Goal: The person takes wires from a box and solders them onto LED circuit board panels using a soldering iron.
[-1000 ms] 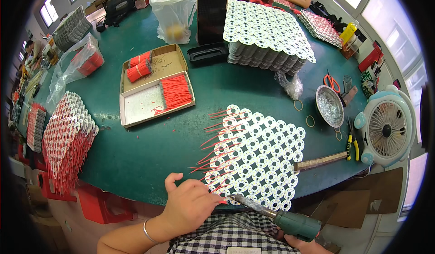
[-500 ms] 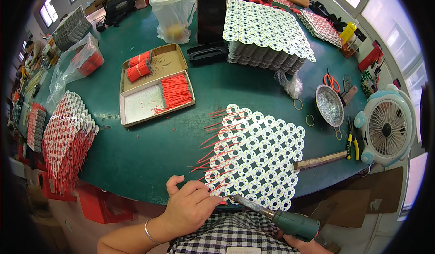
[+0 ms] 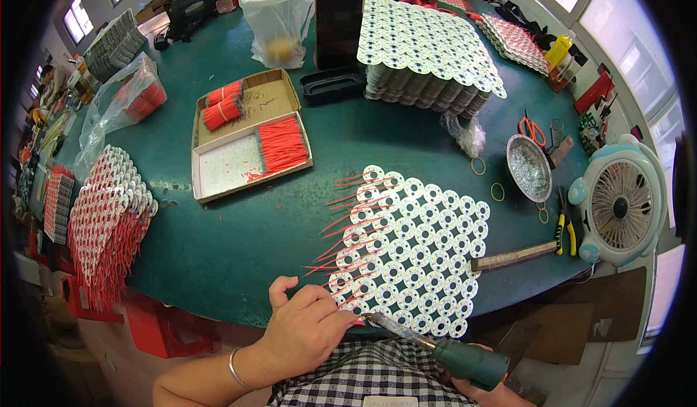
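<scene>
Head view: at the worktop's (image 3: 239, 262) near edge, left hand (image 3: 308, 331) pinches a wire (image 3: 359, 323), right hand (image 3: 477, 389) grips the iron (image 3: 472, 363); best steady the wire against the panel (image 3: 401, 241).

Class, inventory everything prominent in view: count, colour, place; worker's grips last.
Disc sheet: one, white, front centre
Wires: many, red, sheet, box, left stacks
Soldering tool: one, green, front
Box: one, brown, left centre
Sheet stacks: several, white, back and left
Bags: several, translucent, across table
Bowl: one, silver, right
Scissors: one, orange, right
Pliers: one, yellow, right
Fan: one, white-blue, right
Table: one, green, centre
Left grip: one, bare, sheet's near-left corner
Right grip: one, bare, soldering tool
</scene>
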A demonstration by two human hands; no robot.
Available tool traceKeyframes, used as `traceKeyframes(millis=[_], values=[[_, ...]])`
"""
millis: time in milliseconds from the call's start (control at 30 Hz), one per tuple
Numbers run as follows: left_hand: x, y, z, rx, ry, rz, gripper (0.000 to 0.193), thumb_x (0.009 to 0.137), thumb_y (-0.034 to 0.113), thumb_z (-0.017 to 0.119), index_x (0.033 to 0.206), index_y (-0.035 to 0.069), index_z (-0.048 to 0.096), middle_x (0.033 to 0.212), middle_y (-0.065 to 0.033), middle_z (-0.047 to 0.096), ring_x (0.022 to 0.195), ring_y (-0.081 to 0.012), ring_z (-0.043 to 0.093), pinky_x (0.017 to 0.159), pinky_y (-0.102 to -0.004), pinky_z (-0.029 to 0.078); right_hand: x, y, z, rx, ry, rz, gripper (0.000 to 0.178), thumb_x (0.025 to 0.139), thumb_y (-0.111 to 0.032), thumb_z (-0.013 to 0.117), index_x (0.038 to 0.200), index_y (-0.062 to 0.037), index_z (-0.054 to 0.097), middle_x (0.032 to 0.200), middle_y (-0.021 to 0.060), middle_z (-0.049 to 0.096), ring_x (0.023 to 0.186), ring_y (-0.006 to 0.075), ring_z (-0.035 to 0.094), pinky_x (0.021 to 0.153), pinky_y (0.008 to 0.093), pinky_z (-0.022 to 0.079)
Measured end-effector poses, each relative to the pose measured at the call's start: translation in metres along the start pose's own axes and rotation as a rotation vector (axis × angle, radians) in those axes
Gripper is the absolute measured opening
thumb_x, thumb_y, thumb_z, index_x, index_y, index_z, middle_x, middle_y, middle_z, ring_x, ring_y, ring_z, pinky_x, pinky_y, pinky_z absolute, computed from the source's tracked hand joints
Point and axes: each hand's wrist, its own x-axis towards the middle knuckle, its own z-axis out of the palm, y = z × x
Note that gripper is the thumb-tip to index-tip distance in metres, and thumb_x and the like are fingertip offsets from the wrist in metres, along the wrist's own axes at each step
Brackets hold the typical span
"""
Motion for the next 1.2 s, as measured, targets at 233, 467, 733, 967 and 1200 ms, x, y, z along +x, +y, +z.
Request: traceKeyframes(millis=[233, 467, 733, 967, 1200], values=[[0.001, 0.001, 0.001, 0.014, -0.003, 0.006, 0.017, 0.061, 0.017, 0.074, 0.076, 0.018, 0.064, 0.068, 0.0058, 0.051, 0.075, -0.0125, 0.051, 0.082, -0.0442, 0.025, -0.013, 0.004, -0.017, 0.454, -0.199, 0.545, 0.042, 0.08, -0.025, 0.059, 0.111, 0.0022, 0.049, 0.088, 0.0111, 0.06, 0.067, 0.0194, 0.06, 0.058, 0.031, 0.049], [-0.005, 0.01, -0.004, 0.175, 0.005, -0.025, 0.013, 0.064, 0.014, 0.071, 0.075, 0.017, 0.064, 0.068, 0.0052, 0.052, 0.076, -0.0123, 0.052, 0.08, -0.0424, 0.029, 0.037, -0.005, -0.014, 0.861, 0.295, 0.408, 0.061, 0.075, -0.033, 0.063, 0.118, 0.0027, 0.04, 0.102, 0.0165, 0.054, 0.063, 0.0291, 0.062, 0.049, 0.0358, 0.052], [0.03, -0.004, -0.03, -0.133, 0.206, -0.351, 0.01, 0.063, 0.011, 0.068, 0.073, 0.014, 0.065, 0.072, 0.0003, 0.056, 0.076, -0.0186, 0.053, 0.074, -0.0342, 0.034, 0.071, 0.014, -0.072, 0.973, 0.326, 0.35, 0.06, 0.075, -0.022, 0.063, 0.121, 0.0044, 0.036, 0.101, 0.0224, 0.054, 0.066, 0.0323, 0.063, 0.05, 0.0375, 0.055], [0.132, -0.017, -0.013, 0.224, 0.236, 0.16, 0.017, 0.058, 0.011, 0.069, 0.072, 0.015, 0.062, 0.062, 0.0033, 0.047, 0.063, -0.0157, 0.049, 0.064, -0.0346, 0.031, 0.116, 0.039, -0.128, 0.399, 0.115, 0.073, 0.042, 0.079, -0.015, 0.06, 0.115, 0.0046, 0.048, 0.106, 0.0195, 0.055, 0.067, 0.0253, 0.062, 0.055, 0.0309, 0.054], [0.173, -0.042, 0.025, 0.155, 0.135, 0.28, 0.009, 0.065, 0.011, 0.065, 0.074, 0.01, 0.063, 0.058, 0.0021, 0.044, 0.055, -0.015, 0.048, 0.051, -0.0296, 0.035, 0.139, 0.033, -0.118, 0.613, 0.056, 0.431, 0.053, 0.078, -0.021, 0.056, 0.122, 0.0012, 0.039, 0.106, 0.0164, 0.056, 0.066, 0.0237, 0.063, 0.042, 0.0238, 0.045]])
